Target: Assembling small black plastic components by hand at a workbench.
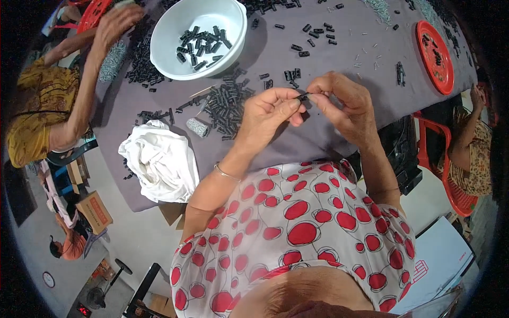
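Observation:
Over the table's front part, my left hand [278,108] and my right hand [342,103] meet, fingertips pinched on one small black plastic part [303,97]. The fingers cover most of it, so its exact shape cannot be made out. Just beyond the hands lie a few similar black pieces [292,74]. To the left of my left hand spreads a heap of small black cylindrical parts [227,108]. A white basin [199,13] behind that heap holds several more black pieces.
A bunched white cloth [159,159] lies at the table's left front, near a small clump of silvery bits [197,127]. A red tray [436,58] with black parts is at right. Another person's arm [87,100] reaches in from the left; someone sits at far right by a red chair [458,193].

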The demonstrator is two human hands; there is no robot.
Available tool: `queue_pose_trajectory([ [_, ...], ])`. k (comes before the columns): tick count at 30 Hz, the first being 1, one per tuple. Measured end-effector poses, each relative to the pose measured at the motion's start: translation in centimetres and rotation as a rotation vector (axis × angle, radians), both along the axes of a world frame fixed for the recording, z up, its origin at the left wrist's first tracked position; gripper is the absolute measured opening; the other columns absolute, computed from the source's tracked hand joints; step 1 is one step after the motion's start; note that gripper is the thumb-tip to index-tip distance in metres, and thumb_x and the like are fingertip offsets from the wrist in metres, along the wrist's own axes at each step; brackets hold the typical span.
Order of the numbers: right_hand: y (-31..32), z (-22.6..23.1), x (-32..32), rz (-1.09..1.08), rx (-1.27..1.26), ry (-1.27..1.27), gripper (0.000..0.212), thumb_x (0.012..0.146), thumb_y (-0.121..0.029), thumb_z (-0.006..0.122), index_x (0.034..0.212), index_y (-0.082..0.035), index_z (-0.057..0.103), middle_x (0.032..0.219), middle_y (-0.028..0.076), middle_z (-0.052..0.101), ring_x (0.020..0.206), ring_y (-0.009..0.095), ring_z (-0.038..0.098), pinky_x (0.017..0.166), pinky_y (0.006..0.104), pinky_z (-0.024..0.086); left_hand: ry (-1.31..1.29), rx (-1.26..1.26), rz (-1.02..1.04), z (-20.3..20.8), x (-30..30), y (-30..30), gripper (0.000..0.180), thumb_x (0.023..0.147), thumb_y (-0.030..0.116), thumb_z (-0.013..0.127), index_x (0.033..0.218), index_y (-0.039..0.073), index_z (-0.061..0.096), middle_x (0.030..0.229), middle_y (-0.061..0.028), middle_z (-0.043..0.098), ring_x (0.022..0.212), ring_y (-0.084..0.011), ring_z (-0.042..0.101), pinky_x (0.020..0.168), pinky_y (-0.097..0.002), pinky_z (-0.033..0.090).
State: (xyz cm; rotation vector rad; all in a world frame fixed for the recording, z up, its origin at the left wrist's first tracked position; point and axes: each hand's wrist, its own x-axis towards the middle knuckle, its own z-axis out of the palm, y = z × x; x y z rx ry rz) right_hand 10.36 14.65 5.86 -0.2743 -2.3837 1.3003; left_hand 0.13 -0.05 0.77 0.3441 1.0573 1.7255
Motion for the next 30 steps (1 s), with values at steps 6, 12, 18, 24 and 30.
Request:
queue_pose_trajectory([
  [6, -0.2, -0.8, -0.2, -0.015, 0.076, 0.062, 0.013, 0.073, 0.001, 0.063, 0.085, -0.003, 0.059, 0.074, 0.007, 0.058, 0.063, 0.019, 0.058, 0.055, 0.0275, 0.046, 0.009, 0.019, 0.012, -0.1, 0.0, 0.0, 0.018, 0.087, 0.008, 0.057, 0.102, -0.002, 0.057, 0.088, -0.0096, 0.063, 0.069, -0.0113, 0.058, 0.065, -0.0232, 0.049],
  [12, -0.2, -1.6, -0.3, -0.038, 0.138, 0.105, 0.014, 0.073, 0.001, 0.064, 0.085, -0.003, 0.059, 0.076, 0.007, 0.06, 0.062, 0.018, 0.059, 0.055, 0.0277, 0.046, 0.016, 0.009, 0.054, -0.3, 0.1, 0.0, 0.018, 0.087, 0.007, 0.056, 0.102, -0.002, 0.057, 0.089, -0.0099, 0.063, 0.069, -0.0112, 0.057, 0.067, -0.0244, 0.049],
  [18, -0.4, -1.9, -0.3, -0.063, 0.057, 0.061, 0.012, 0.074, -0.001, 0.064, 0.084, -0.004, 0.06, 0.078, 0.007, 0.062, 0.061, 0.018, 0.06, 0.055, 0.027, 0.047, 0.115, -0.042, 0.097, -0.1, 0.5, 0.1, 0.019, 0.088, 0.009, 0.056, 0.103, -0.004, 0.057, 0.083, -0.0067, 0.062, 0.069, -0.0091, 0.059, 0.064, -0.021, 0.05],
  [24, -1.2, -2.3, -0.5, -0.147, -0.017, 0.034, 0.012, 0.073, -0.002, 0.064, 0.084, -0.004, 0.061, 0.075, 0.007, 0.063, 0.061, 0.018, 0.06, 0.056, 0.0267, 0.047, 0.21, -0.048, 0.178, -0.8, 1.1, 0.2, 0.017, 0.089, 0.009, 0.055, 0.1, -0.004, 0.057, 0.081, -0.004, 0.062, 0.066, -0.0063, 0.056, 0.061, -0.0197, 0.049],
  [30, -1.5, -2.4, -0.7, -0.167, -0.022, 0.026, 0.012, 0.072, -0.001, 0.063, 0.083, -0.005, 0.061, 0.074, 0.007, 0.062, 0.06, 0.018, 0.061, 0.055, 0.0268, 0.047, 0.249, -0.074, 0.208, -0.4, 1.1, 0.3, 0.017, 0.089, 0.01, 0.054, 0.099, -0.003, 0.058, 0.08, -0.0034, 0.061, 0.065, -0.006, 0.055, 0.06, -0.0194, 0.048],
])
